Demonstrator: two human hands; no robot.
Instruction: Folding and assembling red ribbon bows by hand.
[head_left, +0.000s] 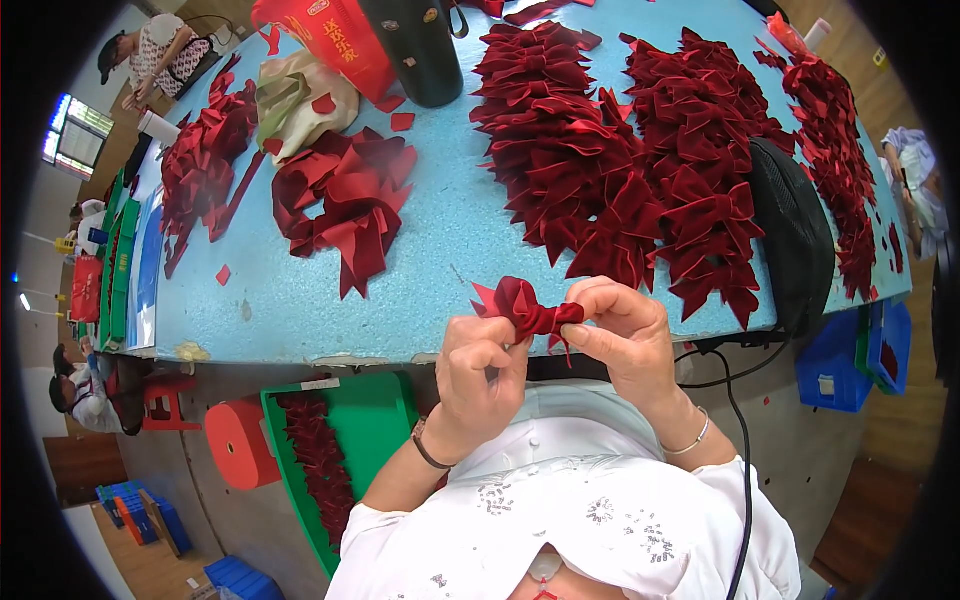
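A dark red velvet ribbon bow (541, 319) is held up between both my hands, just in front of the table's near edge. My left hand (484, 372) pinches it at its left side with curled fingers. On the other side, my right hand (624, 335) grips the bow's right loop between thumb and forefinger. Pointed ribbon tails stick out past the left fingers, and a thin strand hangs below the bow. Beyond my hands, long piles of finished bows (565, 150) and more bows (695, 160) lie on the blue table (440, 240).
Cut red ribbon (345, 195) lies left on the table, near a cloth bundle (305, 100), a red bag (335, 45) and a dark bottle (418, 50). A black bag (792, 235) with a cable hangs over the right edge. Below left stands a green crate (375, 425) holding bows.
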